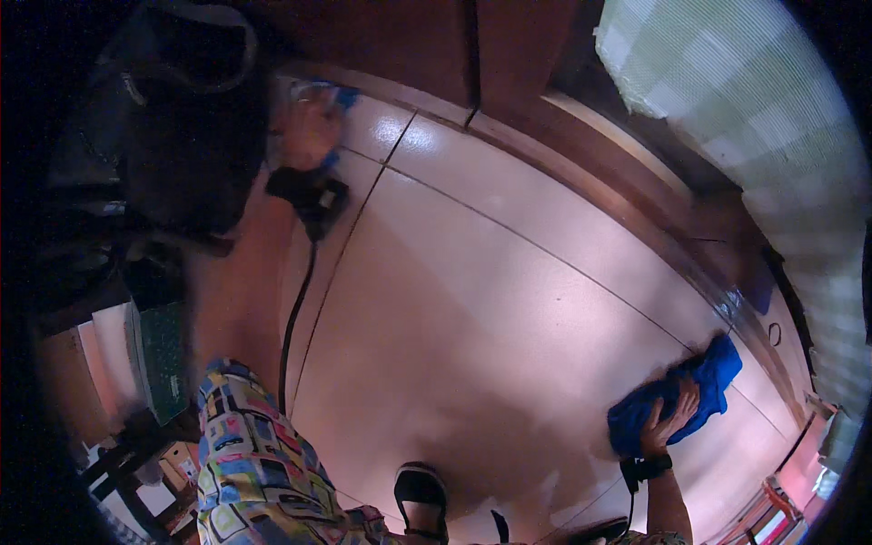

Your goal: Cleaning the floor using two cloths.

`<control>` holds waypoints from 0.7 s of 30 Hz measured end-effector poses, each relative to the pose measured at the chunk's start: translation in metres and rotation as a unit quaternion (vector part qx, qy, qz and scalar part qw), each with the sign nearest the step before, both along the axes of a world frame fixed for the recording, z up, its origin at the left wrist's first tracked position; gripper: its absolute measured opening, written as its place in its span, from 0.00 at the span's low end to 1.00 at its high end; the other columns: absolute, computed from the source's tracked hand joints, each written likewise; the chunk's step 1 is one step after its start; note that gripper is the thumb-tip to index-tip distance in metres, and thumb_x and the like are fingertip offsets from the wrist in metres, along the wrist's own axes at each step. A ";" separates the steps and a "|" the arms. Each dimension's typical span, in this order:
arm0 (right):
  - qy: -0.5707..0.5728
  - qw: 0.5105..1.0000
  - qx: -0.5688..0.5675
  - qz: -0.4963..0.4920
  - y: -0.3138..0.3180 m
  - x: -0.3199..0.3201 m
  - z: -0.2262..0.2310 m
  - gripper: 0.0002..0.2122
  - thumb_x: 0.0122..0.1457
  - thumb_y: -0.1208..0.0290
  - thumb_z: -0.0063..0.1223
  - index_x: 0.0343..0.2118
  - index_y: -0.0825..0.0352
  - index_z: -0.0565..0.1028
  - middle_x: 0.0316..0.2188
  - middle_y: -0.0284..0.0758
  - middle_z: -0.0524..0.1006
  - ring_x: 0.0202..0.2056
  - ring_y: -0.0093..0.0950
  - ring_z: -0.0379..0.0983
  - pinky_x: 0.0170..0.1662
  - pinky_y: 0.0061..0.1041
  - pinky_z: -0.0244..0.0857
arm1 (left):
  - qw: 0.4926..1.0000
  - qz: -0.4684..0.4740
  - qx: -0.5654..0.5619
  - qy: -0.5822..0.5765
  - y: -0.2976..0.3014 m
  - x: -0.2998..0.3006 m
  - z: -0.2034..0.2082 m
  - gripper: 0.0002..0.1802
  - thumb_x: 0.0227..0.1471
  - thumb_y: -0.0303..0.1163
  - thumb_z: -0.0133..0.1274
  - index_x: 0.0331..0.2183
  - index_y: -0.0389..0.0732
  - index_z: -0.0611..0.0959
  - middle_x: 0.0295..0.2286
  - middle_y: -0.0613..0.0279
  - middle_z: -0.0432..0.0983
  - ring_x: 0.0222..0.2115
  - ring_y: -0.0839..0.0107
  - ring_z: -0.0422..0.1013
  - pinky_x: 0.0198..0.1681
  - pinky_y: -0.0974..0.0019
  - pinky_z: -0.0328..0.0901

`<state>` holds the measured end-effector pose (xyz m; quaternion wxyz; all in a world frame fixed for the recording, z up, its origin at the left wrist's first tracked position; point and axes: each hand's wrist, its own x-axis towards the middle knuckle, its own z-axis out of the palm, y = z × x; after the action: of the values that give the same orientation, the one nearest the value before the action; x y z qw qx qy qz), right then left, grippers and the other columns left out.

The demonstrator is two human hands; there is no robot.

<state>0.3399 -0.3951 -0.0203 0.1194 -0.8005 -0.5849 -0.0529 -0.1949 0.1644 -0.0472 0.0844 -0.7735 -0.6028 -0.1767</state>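
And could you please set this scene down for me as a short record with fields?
Left hand: blurred, at the foot of the brown wood; the left hand is at a small blue thing, too blurred to name
Right hand: the right hand lies spread on a blue cloth
Surface: pale tiled floor with dark joints
Beside left arm: black bag; green book nearer the person
Upper right: green-and-white checked fabric
Clothing: colourful patterned sleeve
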 end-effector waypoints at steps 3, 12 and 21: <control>0.006 0.998 -0.028 -0.047 0.015 -0.009 0.006 0.26 0.58 0.53 0.43 0.52 0.69 0.67 0.55 0.46 0.65 0.59 0.47 0.54 0.61 0.49 0.42 | 0.993 -0.110 0.027 -0.014 -0.071 0.071 0.034 0.16 0.48 0.36 0.51 0.40 0.42 0.78 0.38 0.48 0.73 0.39 0.48 0.70 0.43 0.50 0.66; 0.002 0.999 -0.016 -0.049 0.027 -0.019 0.010 0.23 0.59 0.57 0.44 0.51 0.68 0.68 0.55 0.45 0.65 0.57 0.47 0.56 0.60 0.47 0.44 | 0.958 -0.255 -0.095 -0.095 -0.138 0.149 0.053 0.20 0.49 0.34 0.53 0.46 0.46 0.76 0.46 0.55 0.69 0.47 0.55 0.65 0.49 0.53 0.61; 0.019 0.999 -0.016 -0.035 0.029 -0.019 0.017 0.23 0.59 0.57 0.43 0.52 0.68 0.68 0.55 0.44 0.66 0.58 0.47 0.56 0.61 0.47 0.44 | 0.998 -0.019 0.020 0.061 -0.043 0.018 0.027 0.19 0.52 0.38 0.50 0.44 0.39 0.76 0.44 0.44 0.72 0.42 0.45 0.70 0.47 0.50 0.64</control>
<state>0.3205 -0.3661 -0.0034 0.1157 -0.8233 -0.5548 -0.0319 -0.1764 0.1210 -0.0204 0.1330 -0.7921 -0.5784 -0.1425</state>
